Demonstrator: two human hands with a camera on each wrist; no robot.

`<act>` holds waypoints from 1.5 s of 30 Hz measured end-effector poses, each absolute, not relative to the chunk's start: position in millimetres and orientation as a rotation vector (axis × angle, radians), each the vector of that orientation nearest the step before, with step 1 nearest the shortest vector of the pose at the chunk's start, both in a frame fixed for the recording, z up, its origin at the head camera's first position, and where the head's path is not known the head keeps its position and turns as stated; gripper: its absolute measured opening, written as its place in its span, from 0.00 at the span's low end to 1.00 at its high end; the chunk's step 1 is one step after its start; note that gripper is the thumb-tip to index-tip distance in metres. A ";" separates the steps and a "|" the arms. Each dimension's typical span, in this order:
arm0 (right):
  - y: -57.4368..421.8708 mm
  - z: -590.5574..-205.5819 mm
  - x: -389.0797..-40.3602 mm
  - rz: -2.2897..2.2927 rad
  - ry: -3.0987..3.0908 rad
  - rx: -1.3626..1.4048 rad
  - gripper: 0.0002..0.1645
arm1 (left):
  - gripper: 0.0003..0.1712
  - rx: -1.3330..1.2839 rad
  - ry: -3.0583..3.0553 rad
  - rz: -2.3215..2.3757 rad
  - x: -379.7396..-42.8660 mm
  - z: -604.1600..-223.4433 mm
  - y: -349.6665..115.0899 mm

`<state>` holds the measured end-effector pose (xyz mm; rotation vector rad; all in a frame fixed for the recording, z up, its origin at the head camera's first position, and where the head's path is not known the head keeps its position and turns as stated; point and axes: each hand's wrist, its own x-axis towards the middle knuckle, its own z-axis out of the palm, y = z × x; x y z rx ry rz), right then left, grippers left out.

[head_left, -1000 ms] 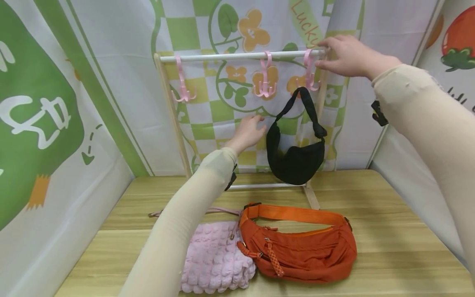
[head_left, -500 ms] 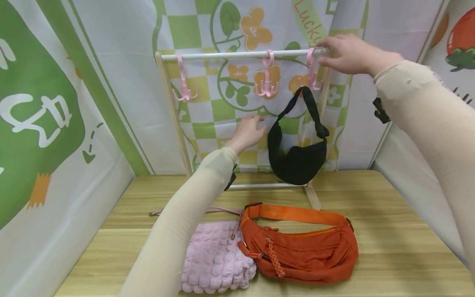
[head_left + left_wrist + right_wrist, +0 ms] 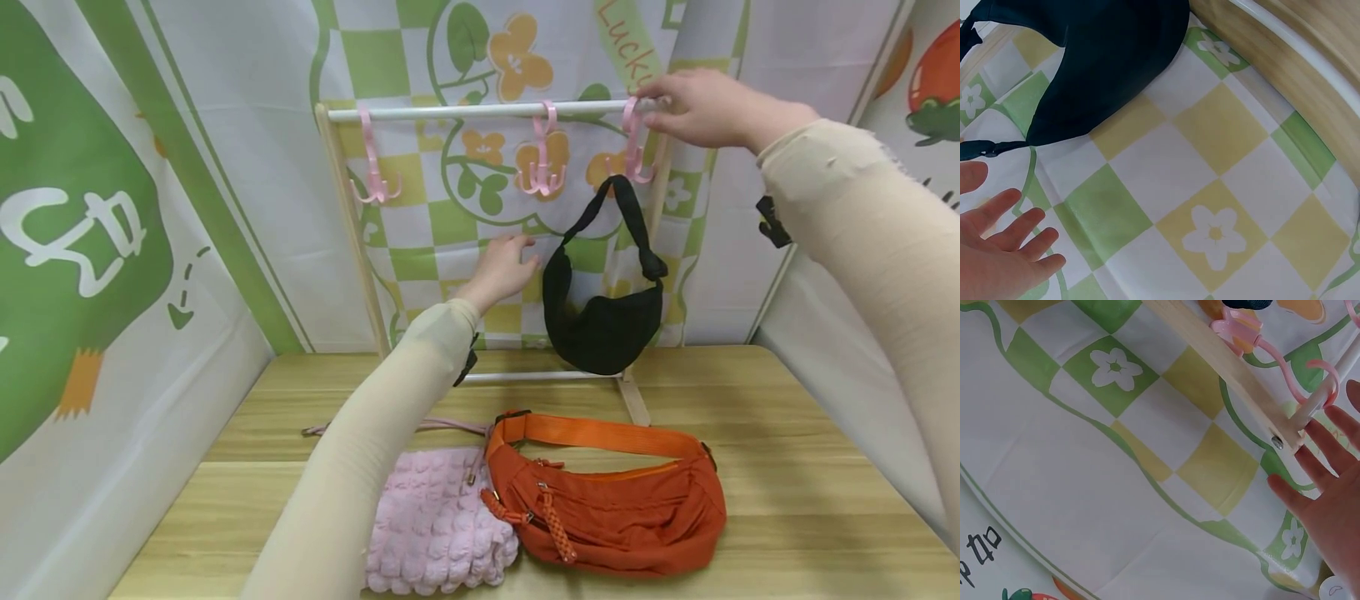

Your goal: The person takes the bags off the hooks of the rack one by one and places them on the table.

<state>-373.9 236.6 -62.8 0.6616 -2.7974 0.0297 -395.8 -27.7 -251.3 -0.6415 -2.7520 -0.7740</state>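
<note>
A black shoulder bag [image 3: 606, 333] hangs by its strap from the right-hand pink hook [image 3: 633, 142] on a rack with a white rail [image 3: 472, 110]. My right hand [image 3: 705, 107] is at the rail's right end. In the right wrist view its fingers spread fairly straight beside the wooden post [image 3: 1241, 381], the fingertips at the corner; firm contact cannot be made out. Left of the black bag, my left hand [image 3: 501, 268] is held in the air with relaxed fingers, holding nothing. The left wrist view shows that hand [image 3: 1007, 250] below the bag's strap, apart from it.
Two more pink hooks, one at the left [image 3: 377, 179] and one mid-rail [image 3: 542, 171], hang bare. On the wooden table [image 3: 795, 467] lie a puffy pink bag [image 3: 442, 517], partly behind my left sleeve, and an orange waist bag [image 3: 622, 517]. A checked cloth [image 3: 420, 233] backs the rack.
The rack, hanging bag and backdrop appear slightly further right in the head view. Both hands keep nearly the same pose.
</note>
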 end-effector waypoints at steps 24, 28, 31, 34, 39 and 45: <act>238.0 -62.2 -369.0 0.015 -2.812 0.670 0.32 | 0.25 -0.718 -2.749 -0.956 -417.7 -250.7 -23.8; 237.4 -62.3 -369.0 0.023 -2.812 0.676 0.33 | 0.25 -0.746 -2.752 -0.989 -420.7 -251.4 -23.1; 237.4 -62.8 -370.3 0.045 -2.813 0.690 0.33 | 0.26 -0.765 -2.755 -0.998 -422.0 -252.4 -21.1; 237.9 -63.4 -371.2 0.062 -2.815 0.702 0.33 | 0.26 -0.790 -2.763 -1.019 -422.2 -252.8 -17.8; 239.2 -64.2 -370.5 0.050 -2.819 0.692 0.33 | 0.26 -0.828 -2.769 -1.058 -422.5 -252.3 -10.7; 240.4 -64.5 -369.9 0.028 -2.817 0.689 0.34 | 0.27 -0.859 -2.768 -1.108 -418.8 -249.8 -4.0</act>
